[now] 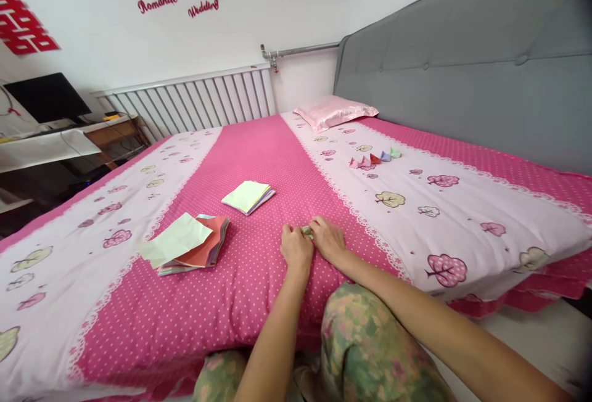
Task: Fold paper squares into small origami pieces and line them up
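Head view: left hand (296,249) and right hand (327,238) sit close together on the pink dotted bedspread (259,303), fingertips closed narrowly on a small pale paper piece (306,231) between them; the paper is mostly hidden by the fingers. A loose paper stack (192,245) lies to the left, and a neater stack (247,196) is further up. A row of folded paper figures (374,158) sits well apart on the white strip, near the pink pillow (335,111).
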The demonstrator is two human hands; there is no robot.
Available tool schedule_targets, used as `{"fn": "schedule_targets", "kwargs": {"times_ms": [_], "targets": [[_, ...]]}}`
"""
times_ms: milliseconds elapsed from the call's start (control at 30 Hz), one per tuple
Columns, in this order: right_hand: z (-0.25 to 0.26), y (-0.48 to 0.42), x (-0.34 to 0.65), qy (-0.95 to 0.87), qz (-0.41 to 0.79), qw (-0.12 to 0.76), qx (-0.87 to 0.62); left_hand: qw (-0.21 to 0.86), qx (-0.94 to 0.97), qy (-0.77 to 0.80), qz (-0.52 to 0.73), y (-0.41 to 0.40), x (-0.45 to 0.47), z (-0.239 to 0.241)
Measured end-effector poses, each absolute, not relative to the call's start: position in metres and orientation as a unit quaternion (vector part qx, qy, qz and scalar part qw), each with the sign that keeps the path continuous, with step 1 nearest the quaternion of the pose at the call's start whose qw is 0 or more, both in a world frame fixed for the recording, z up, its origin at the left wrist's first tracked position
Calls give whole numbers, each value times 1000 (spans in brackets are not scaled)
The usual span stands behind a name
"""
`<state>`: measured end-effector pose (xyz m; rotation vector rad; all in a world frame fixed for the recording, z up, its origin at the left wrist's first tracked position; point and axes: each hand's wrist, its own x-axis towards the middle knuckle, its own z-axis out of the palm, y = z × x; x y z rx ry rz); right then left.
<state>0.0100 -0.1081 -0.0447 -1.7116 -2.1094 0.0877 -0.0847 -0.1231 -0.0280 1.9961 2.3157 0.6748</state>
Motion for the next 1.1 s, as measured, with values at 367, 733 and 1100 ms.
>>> {"fn": "schedule_targets", "kwargs": {"times_ms": [367, 733, 1100], "targets": [[-41, -110, 9, -754, 39, 204, -623, -1, 645, 758, 100, -110, -81, -5], [-30, -104, 7, -773, 73, 178, -604, -13, 694, 719, 50, -111, -83, -5], [-24, -105, 11, -784, 80, 165, -593, 1, 694, 712, 105, -114, -88, -10]]}}
